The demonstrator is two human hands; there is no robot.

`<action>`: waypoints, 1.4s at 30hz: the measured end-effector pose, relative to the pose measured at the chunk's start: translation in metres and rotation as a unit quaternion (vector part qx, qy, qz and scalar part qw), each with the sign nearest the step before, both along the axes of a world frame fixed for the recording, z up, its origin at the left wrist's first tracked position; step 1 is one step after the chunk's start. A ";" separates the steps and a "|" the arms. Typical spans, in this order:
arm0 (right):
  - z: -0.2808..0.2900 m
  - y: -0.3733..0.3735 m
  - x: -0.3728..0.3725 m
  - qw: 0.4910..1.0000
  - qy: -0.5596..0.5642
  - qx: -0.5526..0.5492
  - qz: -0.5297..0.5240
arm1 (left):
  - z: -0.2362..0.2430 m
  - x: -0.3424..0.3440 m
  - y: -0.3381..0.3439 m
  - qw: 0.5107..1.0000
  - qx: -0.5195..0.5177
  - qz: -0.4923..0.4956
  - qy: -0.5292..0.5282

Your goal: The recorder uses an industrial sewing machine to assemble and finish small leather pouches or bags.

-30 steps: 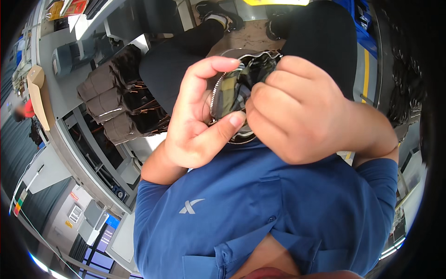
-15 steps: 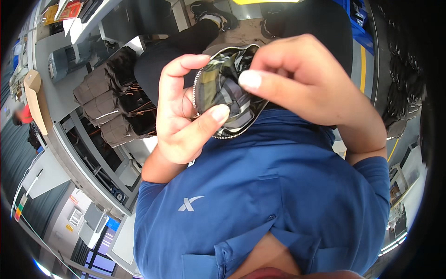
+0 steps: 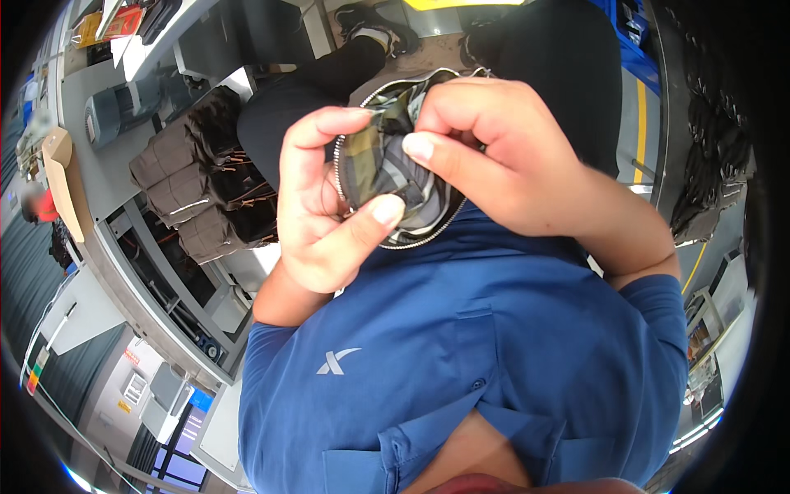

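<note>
Both of my hands hold a small camouflage-patterned fabric pouch (image 3: pixel 380 160) with a silver zipper running round its edge, close in front of my chest. My left hand (image 3: pixel 317 206) cups it from the left, thumb pressed on its lower front. My right hand (image 3: pixel 502 156) grips it from the right, fingers curled over the top and thumb pushed into the fabric. The pouch's right half is hidden under my right fingers. My blue shirt (image 3: pixel 461 354) fills the lower part of the view.
A grey worktable (image 3: pixel 115 206) runs along the left, with folded dark brown fabric pieces (image 3: pixel 202 189) stacked beside it. Dark trousers and shoes (image 3: pixel 374 33) show above my hands. A yellow floor line (image 3: pixel 640 115) runs at the right, near a pile of black items (image 3: pixel 712 181).
My hands have turned the pouch and shifted grip: the right fingers moved from covering it to pinching its top, and the left thumb now presses its front.
</note>
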State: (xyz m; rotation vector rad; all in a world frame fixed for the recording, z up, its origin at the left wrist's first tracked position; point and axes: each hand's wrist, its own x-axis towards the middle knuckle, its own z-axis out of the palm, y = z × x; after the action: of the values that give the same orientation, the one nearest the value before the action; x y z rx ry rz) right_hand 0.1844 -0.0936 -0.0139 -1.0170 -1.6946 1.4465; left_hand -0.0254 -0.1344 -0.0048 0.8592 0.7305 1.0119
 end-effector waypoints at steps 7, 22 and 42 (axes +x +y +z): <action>-0.047 0.023 0.022 0.962 -0.188 0.186 -0.071 | 0.000 -0.025 0.003 0.990 0.015 0.132 0.057; -0.019 0.019 -0.004 0.888 -0.393 0.235 -0.042 | -0.006 -0.082 0.051 0.531 0.071 0.184 0.824; -0.168 0.084 -0.075 0.977 -0.098 -0.051 0.182 | -0.089 -0.157 -0.022 0.824 0.053 0.196 0.529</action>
State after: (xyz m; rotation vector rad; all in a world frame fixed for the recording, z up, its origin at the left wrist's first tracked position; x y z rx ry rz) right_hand 0.1097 -0.0094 -0.1822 -0.9644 -2.0502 1.7244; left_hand -0.1828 -0.1566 -0.0939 1.4167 1.8720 0.8757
